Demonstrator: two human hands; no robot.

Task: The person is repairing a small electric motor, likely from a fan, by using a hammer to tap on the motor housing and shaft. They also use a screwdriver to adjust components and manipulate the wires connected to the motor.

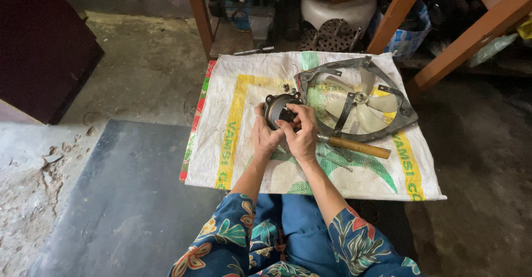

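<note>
A white woven sack (244, 144) with yellow and green print lies spread flat on the concrete floor, apparently serving as a clean work mat, and everything else is placed relative to it. Just off its left edge lies a dark grey slab (127, 199). Beyond its far edge stands a wooden rack (396, 13) crowded with odds and ends, among them a white rounded vessel (338, 8) and a perforated metal disc (331, 36).

On the sack's far right quarter rests a grey fan frame (402, 110), lying flat with its pale blades (360, 105) facing up, probably so it cannot roll. Touching the frame's near edge, a wooden-handled tool (354, 145) lies across the sack, handle pointing right, close to the hands. Near it, slightly closer to the person, lie a couple of thin metal pieces (335, 160); what they are is too small to tell.

Over the sack's middle, just left of the frame, both hands hold a small round motor housing (280, 109). The left hand (266, 138) cups it from below and the left, fingers curled around its rim to steady it. The right hand (302, 135) bends at the wrist over its right side, fingers closed against the housing, fingertips pressing at its face. Both forearms reach forward from floral sleeves (354, 244), elbows tucked near the knees.
</note>
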